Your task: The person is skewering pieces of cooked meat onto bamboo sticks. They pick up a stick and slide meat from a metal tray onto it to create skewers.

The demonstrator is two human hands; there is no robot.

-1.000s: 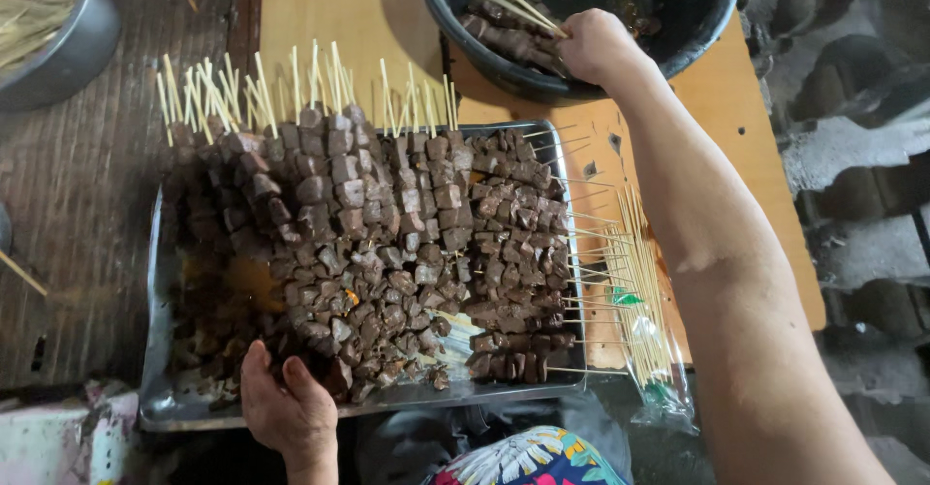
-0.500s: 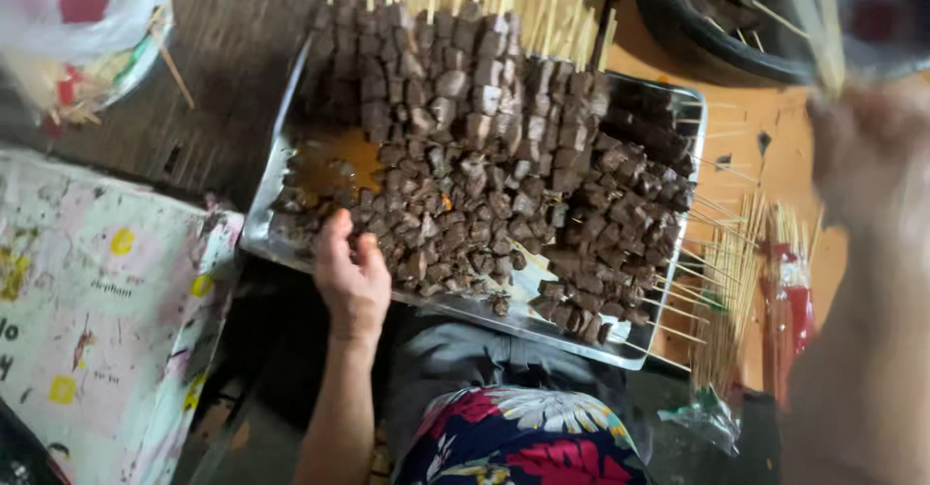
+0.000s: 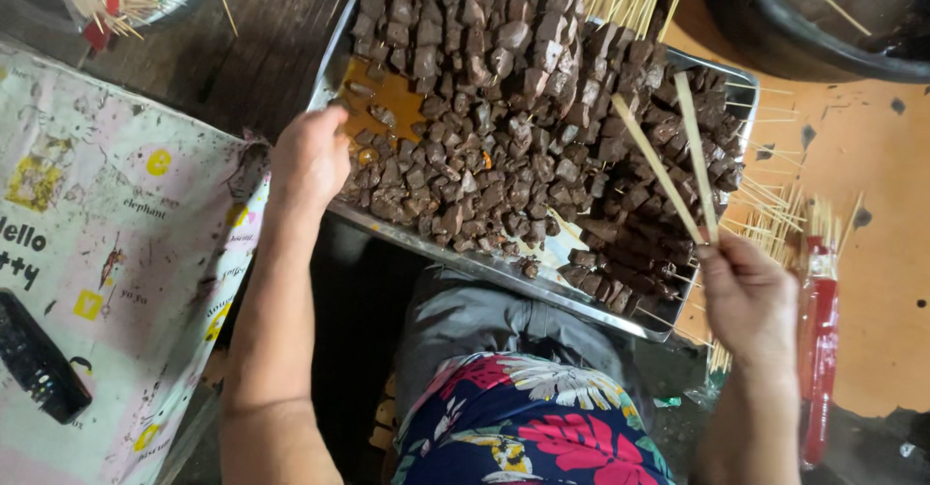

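Dark brown cubes of skewered meat (image 3: pixel 523 117) fill a silvery metal tray (image 3: pixel 542 286), where an orange-brown pool of sauce (image 3: pixel 392 107) shows at one corner. Two pale tan bamboo skewers (image 3: pixel 678 156) cross above the meat. A bright floral cloth (image 3: pixel 528 422) carries red, pink and yellow blooms on navy blue. To one side lies a pale pink printed sheet (image 3: pixel 116 243) with yellow spots and black lettering; to the other, an orange tabletop (image 3: pixel 872 214), black-flecked, beside a black bowl (image 3: pixel 794 30).
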